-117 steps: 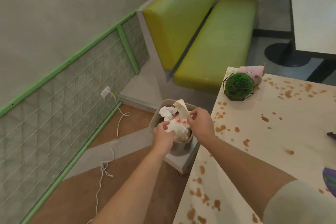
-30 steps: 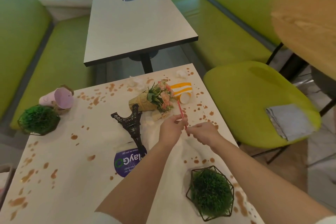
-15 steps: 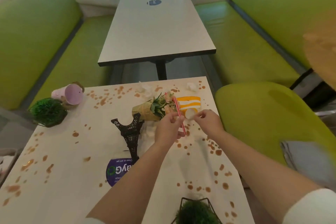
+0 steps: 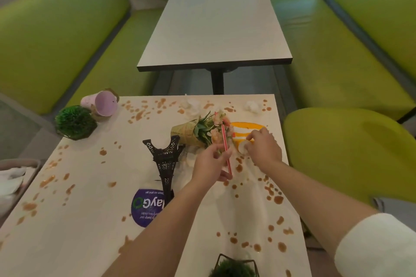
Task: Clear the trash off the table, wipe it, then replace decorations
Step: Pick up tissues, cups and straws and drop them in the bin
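Note:
My left hand (image 4: 211, 163) pinches a red straw (image 4: 225, 148) above the stained white table (image 4: 78, 209). My right hand (image 4: 263, 148) rests on the rim of a tipped orange-and-white striped paper cup (image 4: 244, 129); its fingers curl around the cup's mouth. Just left of the cup lies a flower bouquet in a woven cone (image 4: 198, 134). A black Eiffel Tower model (image 4: 165, 159) lies flat beside my left forearm. Crumpled tissues lie at the far edge, one (image 4: 191, 104) left of the flowers and one (image 4: 252, 105) near the right corner.
A pink bucket (image 4: 101, 103) lies on its side by a green ball plant (image 4: 75, 122) at the far left corner. Another caged plant (image 4: 234, 266) sits at the near edge. A bin with tissues (image 4: 13, 177) is at left. Green benches, a chair (image 4: 349, 153) and a second table (image 4: 216, 22) surround.
My head has turned from the bin to the table. The left hand keeps the straw while the right hand has moved forward onto the striped cup.

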